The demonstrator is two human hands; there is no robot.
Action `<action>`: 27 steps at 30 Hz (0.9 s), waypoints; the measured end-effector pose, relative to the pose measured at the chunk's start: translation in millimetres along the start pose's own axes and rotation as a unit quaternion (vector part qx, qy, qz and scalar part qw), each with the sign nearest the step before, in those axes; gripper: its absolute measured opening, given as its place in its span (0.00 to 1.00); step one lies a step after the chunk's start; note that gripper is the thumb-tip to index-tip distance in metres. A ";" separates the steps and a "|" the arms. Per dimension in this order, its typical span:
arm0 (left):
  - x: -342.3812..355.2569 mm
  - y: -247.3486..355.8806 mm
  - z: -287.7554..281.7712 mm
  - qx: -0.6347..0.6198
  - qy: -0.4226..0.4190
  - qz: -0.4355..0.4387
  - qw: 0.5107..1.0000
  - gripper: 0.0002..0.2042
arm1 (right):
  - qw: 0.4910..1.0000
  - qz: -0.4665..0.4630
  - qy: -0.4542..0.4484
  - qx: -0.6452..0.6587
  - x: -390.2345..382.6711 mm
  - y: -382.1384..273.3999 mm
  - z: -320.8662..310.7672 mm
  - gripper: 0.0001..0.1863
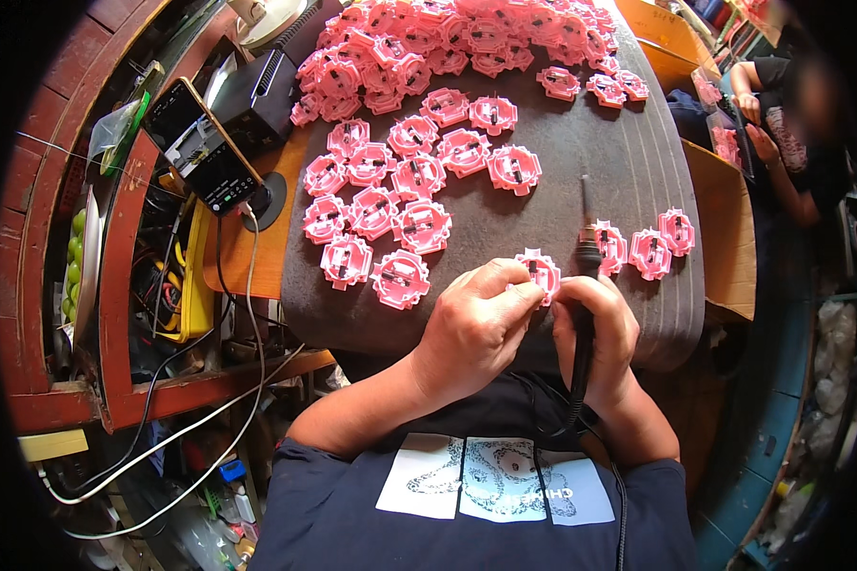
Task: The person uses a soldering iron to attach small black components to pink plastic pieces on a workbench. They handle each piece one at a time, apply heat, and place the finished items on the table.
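Between the fingertips of my left hand (pixel 474 322) is a pink plastic part (pixel 542 271), round with notched edges, held just above the near part of the dark work surface (pixel 505 224). My right hand (pixel 609 333) is closed around the black handle of a soldering iron (pixel 588 252). Its thin metal tip points away from me, apart from the held part. The right fingertips also reach the held part's right side. Just beyond the iron lie several similar pink parts (pixel 650 254), partly hidden by it. My left fingers cover the held part's lower left.
More pink parts (pixel 423 226) with small black pieces lie in loose rows at left, and a large heap (pixel 467 33) fills the far end. A phone (pixel 200 147) stands on a holder, with cables (pixel 257 314) hanging down. Beyond a cardboard box (pixel 724 228) sits another person (pixel 795 133).
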State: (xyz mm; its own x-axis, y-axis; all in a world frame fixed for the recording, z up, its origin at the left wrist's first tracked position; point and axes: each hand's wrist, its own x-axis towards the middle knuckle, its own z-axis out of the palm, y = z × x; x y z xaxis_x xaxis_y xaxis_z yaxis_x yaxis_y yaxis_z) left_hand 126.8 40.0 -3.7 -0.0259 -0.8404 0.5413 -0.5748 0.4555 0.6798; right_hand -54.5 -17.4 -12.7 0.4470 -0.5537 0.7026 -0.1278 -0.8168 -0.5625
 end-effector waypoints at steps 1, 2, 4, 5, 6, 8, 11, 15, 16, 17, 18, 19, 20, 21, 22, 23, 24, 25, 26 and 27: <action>0.5 0.7 0.4 -0.001 0.008 0.002 1.000 0.11 | 1.000 -0.003 0.018 -0.003 -5.7 0.0 0.8 0.26; 0.5 2.1 0.3 0.002 0.007 -0.007 1.000 0.11 | 0.999 -0.006 0.037 -0.006 -8.6 0.2 1.2 0.26; -0.5 5.1 0.6 0.009 0.006 -0.025 1.000 0.11 | 0.998 -0.053 0.036 0.018 -7.6 1.3 1.4 0.26; -1.3 4.4 1.7 0.014 0.010 -0.026 1.000 0.10 | 0.996 -0.077 0.036 0.030 -6.5 2.0 2.0 0.26; -2.6 2.8 3.4 0.020 0.014 -0.027 0.999 0.10 | 0.994 -0.104 0.025 0.012 -3.1 2.0 2.1 0.25; -3.3 2.4 4.1 0.023 0.021 -0.030 0.999 0.09 | 0.994 -0.109 -0.006 -0.010 -2.2 1.7 1.4 0.25; -2.9 3.4 3.3 0.013 0.030 -0.034 0.999 0.09 | 0.995 -0.096 -0.016 -0.026 -2.5 1.2 1.9 0.25; -2.3 4.4 2.7 -0.004 0.039 -0.040 0.998 0.10 | 0.997 -0.079 -0.013 -0.016 0.1 2.7 4.2 0.24; -2.1 4.8 2.7 -0.008 0.040 -0.042 0.998 0.10 | 0.997 -0.078 -0.014 -0.015 1.2 2.9 4.6 0.24; -2.3 4.9 2.8 0.001 0.038 -0.040 0.998 0.10 | 0.997 -0.077 -0.015 -0.014 2.9 2.5 4.5 0.23; -2.5 5.0 3.1 0.011 0.036 -0.039 0.999 0.10 | 0.997 -0.076 -0.017 -0.014 4.0 1.8 3.9 0.22; -2.6 5.1 3.5 0.020 0.035 -0.037 0.999 0.10 | 0.997 -0.073 -0.015 -0.004 4.4 0.8 1.8 0.22; -3.3 4.6 3.8 0.028 0.033 -0.035 0.998 0.10 | 0.997 -0.071 -0.014 0.006 4.4 -0.3 -1.4 0.22; -4.3 3.6 4.4 0.036 0.032 -0.033 0.998 0.10 | 0.997 -0.068 -0.013 0.016 2.9 -0.4 -4.8 0.22; -4.8 3.0 4.9 0.044 0.030 -0.030 0.998 0.10 | 0.996 -0.087 -0.018 0.006 -5.5 3.9 -12.0 0.21; -4.8 3.3 4.8 0.046 0.031 -0.027 0.998 0.10 | 0.995 -0.098 -0.009 0.016 -10.1 5.9 -16.7 0.20; -4.5 3.6 4.7 0.048 0.032 -0.024 0.998 0.10 | 0.996 -0.072 -0.009 0.045 -16.3 5.9 -21.6 0.22; -4.2 3.9 4.4 0.050 0.033 -0.021 0.998 0.10 | 0.996 -0.045 -0.010 0.075 -23.4 4.5 -24.8 0.24; -3.9 3.9 4.7 0.051 0.031 -0.017 0.998 0.10 | 0.992 -0.008 0.028 0.125 -32.8 6.0 -17.8 0.32; -3.6 3.8 4.7 0.053 0.029 -0.014 0.998 0.10 | 0.992 -0.008 0.017 0.123 -37.7 9.8 -20.7 0.38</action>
State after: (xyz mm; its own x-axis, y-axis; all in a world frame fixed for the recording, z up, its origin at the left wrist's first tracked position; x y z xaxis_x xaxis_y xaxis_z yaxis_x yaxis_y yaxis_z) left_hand 120.9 43.4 -5.4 0.0369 -0.8323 0.5531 -0.6575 0.3966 0.6406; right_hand -90.9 -7.9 -35.7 0.4158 -0.5504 0.7240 0.1006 -0.7633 -0.6381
